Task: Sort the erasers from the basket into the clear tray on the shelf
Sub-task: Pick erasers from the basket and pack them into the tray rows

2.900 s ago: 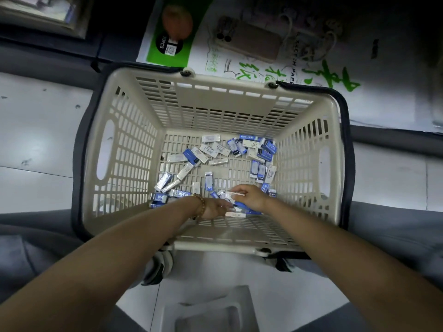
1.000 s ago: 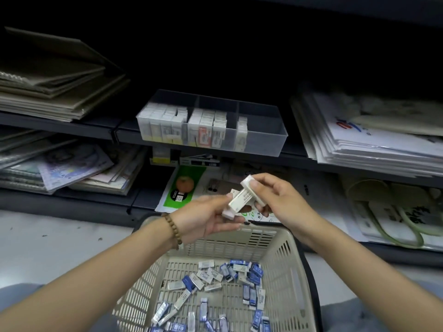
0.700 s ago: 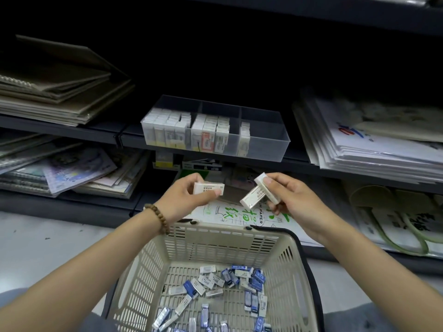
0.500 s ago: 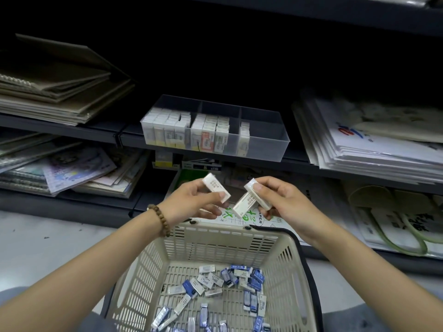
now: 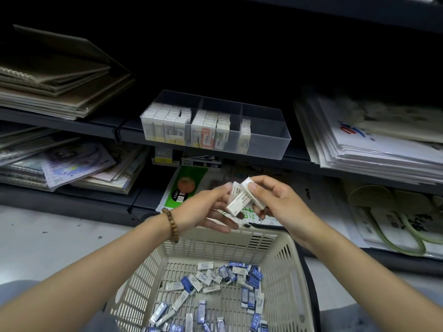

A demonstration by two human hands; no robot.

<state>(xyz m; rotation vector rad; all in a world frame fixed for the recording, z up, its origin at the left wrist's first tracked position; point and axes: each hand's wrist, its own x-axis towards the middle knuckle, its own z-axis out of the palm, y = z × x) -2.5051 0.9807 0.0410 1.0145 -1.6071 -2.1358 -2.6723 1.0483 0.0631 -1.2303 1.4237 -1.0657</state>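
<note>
Head view: hands (image 5: pixel 203 209) (image 5: pixel 280 202) together pinch erasers (image 5: pixel 236 200) above basket (image 5: pixel 215 237); paper stacks (image 5: pixel 374 152) flank tray (image 5: pixel 263 142).

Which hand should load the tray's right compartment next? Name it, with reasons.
Right. The right hand grips the white erasers and sits below the clear tray's mostly bare right compartment; the left hand lies further left.

I log: beige slotted plastic basket (image 5: pixel 215 245), matt; clear rigid plastic tray (image 5: pixel 266 137), smooth and glossy; white block erasers (image 5: pixel 237 200), matt printed paper sleeves; brown wooden bead bracelet (image 5: pixel 172 224), dull sheen; dark metal shelf (image 5: pixel 72 124), matt painted.
</note>
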